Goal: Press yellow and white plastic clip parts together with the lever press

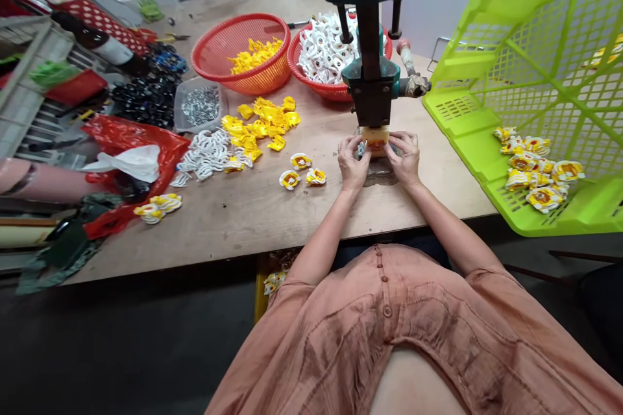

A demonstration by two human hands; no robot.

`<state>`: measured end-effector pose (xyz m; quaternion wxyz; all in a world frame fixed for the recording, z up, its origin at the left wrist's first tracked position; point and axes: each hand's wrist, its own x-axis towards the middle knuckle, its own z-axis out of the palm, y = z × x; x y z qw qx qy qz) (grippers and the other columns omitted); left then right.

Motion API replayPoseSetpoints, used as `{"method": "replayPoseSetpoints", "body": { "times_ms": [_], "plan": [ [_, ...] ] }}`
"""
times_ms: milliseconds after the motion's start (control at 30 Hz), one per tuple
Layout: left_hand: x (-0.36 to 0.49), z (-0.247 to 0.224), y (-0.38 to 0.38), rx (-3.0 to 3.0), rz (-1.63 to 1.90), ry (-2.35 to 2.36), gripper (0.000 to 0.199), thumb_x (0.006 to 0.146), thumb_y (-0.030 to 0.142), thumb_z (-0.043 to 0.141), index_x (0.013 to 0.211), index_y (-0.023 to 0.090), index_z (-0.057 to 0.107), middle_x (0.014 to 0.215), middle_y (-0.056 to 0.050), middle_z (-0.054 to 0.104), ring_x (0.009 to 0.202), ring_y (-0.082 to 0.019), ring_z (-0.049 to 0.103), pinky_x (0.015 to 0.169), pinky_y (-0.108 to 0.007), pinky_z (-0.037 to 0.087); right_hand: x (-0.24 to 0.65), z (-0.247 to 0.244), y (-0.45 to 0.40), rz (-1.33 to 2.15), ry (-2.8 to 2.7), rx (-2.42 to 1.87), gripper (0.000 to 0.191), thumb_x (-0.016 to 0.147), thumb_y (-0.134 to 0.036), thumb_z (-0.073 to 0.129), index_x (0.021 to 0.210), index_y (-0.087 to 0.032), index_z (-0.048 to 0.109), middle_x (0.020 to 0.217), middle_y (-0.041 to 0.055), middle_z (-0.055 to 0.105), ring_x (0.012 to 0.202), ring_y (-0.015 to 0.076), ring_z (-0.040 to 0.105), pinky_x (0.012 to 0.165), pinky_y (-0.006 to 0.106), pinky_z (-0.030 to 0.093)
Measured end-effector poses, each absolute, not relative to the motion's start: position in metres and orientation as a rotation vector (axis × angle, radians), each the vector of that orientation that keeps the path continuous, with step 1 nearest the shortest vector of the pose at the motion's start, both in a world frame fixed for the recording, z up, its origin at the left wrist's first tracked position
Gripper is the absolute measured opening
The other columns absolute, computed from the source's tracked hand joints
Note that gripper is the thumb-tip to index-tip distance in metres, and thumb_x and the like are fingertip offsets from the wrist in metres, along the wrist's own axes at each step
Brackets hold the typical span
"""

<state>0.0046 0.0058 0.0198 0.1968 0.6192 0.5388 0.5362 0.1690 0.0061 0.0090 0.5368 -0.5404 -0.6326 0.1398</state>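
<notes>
A green hand press [372,100] stands in front of me, its pale block [375,133] lowered at the bottom. Under that block sits a yellow plastic part [376,150], mostly hidden by the block and my fingers. My left hand [353,161] grips its left side with bent fingers. From the other side, my right hand [405,157] holds it with thumb and fingertips. Left of the press lie several yellow-and-white assembled pieces [316,177]. Beyond them are a pile of yellow plastic parts [265,122] and a heap of white curved parts [207,152].
Behind are a red basket [207,55] with yellow parts and another holding white parts [316,45]. A clear tub [200,106] of small metal pieces stands left, near a red plastic bag [168,155]. At right, a tilted lime-green crate [479,142] contains assembled pieces.
</notes>
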Motion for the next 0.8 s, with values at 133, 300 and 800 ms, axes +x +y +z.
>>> {"method": "replayPoseSetpoints", "body": {
  "times_ms": [133, 300, 800],
  "plan": [
    [-0.005, 0.02, 0.005, 1.87, 1.464, 1.47, 0.02, 0.094, 0.027, 0.076, 0.114, 0.022, 0.077, 0.116, -0.009, 0.072, 0.115, -0.026, 0.068, 0.107, -0.041, 0.056, 0.177, 0.012, 0.008, 0.284, -1.587, -1.24, 0.019, 0.101, -0.041, 0.07, 0.106, -0.03, 0.085, 0.116, 0.0082, 0.077, 0.121, 0.0304, 0.059, 0.11, 0.053, 0.056],
    [-0.008, 0.019, 0.016, 1.913, 1.421, 1.373, 0.022, 0.094, 0.022, 0.072, 0.116, 0.02, 0.075, 0.127, -0.012, 0.07, 0.125, -0.028, 0.068, 0.114, -0.043, 0.054, 0.179, 0.014, 0.009, 0.338, -1.631, -1.264, 0.021, 0.102, -0.044, 0.068, 0.103, -0.031, 0.084, 0.12, 0.0088, 0.075, 0.125, 0.0308, 0.059, 0.113, 0.055, 0.053],
    [-0.01, -0.008, -0.021, 1.821, 1.051, 1.422, 0.153, 0.067, 0.042, 0.101, 0.176, 0.028, -0.005, 0.172, -0.023, 0.037, 0.164, -0.042, 0.037, 0.136, -0.062, 0.027, 0.227, 0.228, 0.104, 1.294, -0.986, -1.009, 0.042, 0.105, -0.064, 0.056, 0.094, -0.025, 0.064, 0.088, 0.0037, 0.078, 0.088, 0.0204, 0.075, 0.07, 0.032, 0.061]
  ]
}}
